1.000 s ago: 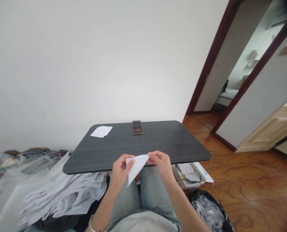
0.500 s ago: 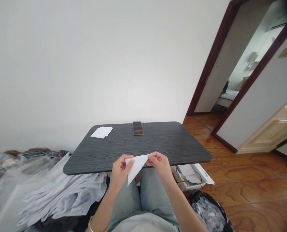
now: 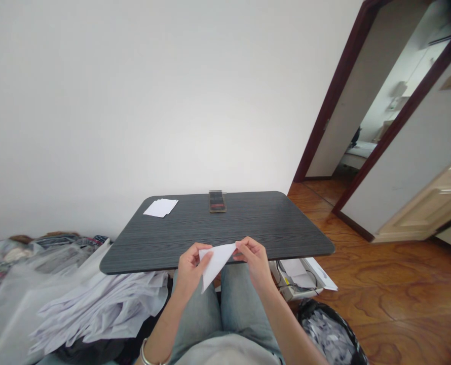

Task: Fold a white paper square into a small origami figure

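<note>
Paper (image 3: 218,257), white, triangular in outline, apparently folded, held at the near edge of the dark wood-grain table (image 3: 256,223), one point hanging toward the lap. From my remote post I cannot tell whether it touches the tabletop. Left hand (image 3: 189,263) has the left side gripped: thumb flat on the upper face, fingers curled behind, no gap beyond the sheet's own thickness. Right hand (image 3: 254,255) pinches the far right corner between thumb and fingertips, equally closed on it. My reading: the left does the steadying, its broad hold keeping the layers together, while the fine pinch gives control of one corner; holding it clear of the middle of the board probably leaves both sides of the sheet reachable. Both forearms come up from below and angle inward, wrists near the table's edge, the left one wearing a bracelet (image 3: 144,353). Beyond the hands I note a loose stack of white sheets (image 3: 160,207) at the far left, likely set there to be out of the way yet reachable, and a dark flat case (image 3: 217,202) near the wall, too small to identify. Below, jeans (image 3: 233,294); to the right, a black bag (image 3: 305,306) of pale scraps.
</note>
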### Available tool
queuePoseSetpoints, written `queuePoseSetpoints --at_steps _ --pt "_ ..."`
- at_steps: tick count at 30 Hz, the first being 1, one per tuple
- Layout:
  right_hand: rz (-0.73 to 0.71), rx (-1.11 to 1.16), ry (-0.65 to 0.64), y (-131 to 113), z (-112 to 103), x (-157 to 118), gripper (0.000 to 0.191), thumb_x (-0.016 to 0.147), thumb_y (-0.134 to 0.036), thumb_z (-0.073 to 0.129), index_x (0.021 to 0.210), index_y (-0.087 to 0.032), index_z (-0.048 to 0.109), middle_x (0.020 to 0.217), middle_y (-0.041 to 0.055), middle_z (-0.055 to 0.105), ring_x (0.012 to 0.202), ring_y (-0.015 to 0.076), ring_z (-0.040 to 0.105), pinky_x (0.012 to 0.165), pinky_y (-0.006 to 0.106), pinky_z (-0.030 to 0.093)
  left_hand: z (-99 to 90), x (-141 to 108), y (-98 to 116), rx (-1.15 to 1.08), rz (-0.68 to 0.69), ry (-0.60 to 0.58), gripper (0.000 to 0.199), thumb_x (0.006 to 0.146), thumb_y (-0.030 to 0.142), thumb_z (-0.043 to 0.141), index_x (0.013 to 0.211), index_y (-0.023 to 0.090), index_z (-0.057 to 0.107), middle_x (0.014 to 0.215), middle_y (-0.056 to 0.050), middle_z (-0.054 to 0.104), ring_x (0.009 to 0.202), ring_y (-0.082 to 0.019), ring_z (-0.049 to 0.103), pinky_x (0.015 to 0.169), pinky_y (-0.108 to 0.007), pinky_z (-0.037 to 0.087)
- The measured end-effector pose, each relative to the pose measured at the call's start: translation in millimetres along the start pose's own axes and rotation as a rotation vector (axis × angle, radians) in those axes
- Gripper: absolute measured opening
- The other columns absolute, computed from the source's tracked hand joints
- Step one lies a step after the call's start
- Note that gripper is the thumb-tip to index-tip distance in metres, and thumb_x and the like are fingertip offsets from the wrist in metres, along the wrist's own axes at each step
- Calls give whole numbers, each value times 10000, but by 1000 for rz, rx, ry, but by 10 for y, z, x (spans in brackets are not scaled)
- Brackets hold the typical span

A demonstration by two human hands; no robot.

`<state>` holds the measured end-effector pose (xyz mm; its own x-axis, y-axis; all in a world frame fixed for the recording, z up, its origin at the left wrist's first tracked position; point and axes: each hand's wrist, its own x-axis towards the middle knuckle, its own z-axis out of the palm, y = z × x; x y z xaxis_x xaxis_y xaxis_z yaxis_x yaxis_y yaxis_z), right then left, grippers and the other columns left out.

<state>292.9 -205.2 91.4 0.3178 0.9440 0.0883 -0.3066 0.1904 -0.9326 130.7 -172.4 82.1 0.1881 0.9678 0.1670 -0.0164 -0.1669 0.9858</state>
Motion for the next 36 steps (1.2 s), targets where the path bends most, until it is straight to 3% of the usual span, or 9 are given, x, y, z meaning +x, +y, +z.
queuePoseSetpoints --at_steps 7,13,19,28,36 --pt "-15 51 50 32 -31 40 263 664 -402 678 594 -169 578 571 -15 595 534 105 566 463 180 472 13 2 27 -1 6 -1 262 669 365 655 807 146 612 676 -17 633 531 -116 527 470 -196 358" --pt "8 59 15 9 -83 64 241 699 -397 658 785 -175 623 643 5 646 565 105 592 477 172 478 -9 21 19 3 25 -9 251 677 350 651 816 145 609 655 -7 620 530 -111 518 481 -197 360" --pt "27 -20 -46 75 -46 59 244 629 -379 716 606 -158 616 527 -17 610 491 95 562 452 176 463 -1 25 22 19 20 -43 246 680 351 647 811 147 604 671 -9 628 543 -117 533 485 -200 365" --pt "53 -72 -25 129 -82 79 257 625 -385 719 614 -144 631 512 7 641 472 107 585 473 191 486 -15 22 -6 90 71 -19 228 713 330 622 846 146 606 724 -16 632 589 -116 534 512 -193 374" --pt "-30 -89 -24 94 -41 33 241 673 -382 682 613 -151 652 534 3 647 491 110 590 504 202 489 -21 21 -4 58 52 -23 237 714 333 625 853 143 600 706 -16 627 573 -114 528 501 -191 369"
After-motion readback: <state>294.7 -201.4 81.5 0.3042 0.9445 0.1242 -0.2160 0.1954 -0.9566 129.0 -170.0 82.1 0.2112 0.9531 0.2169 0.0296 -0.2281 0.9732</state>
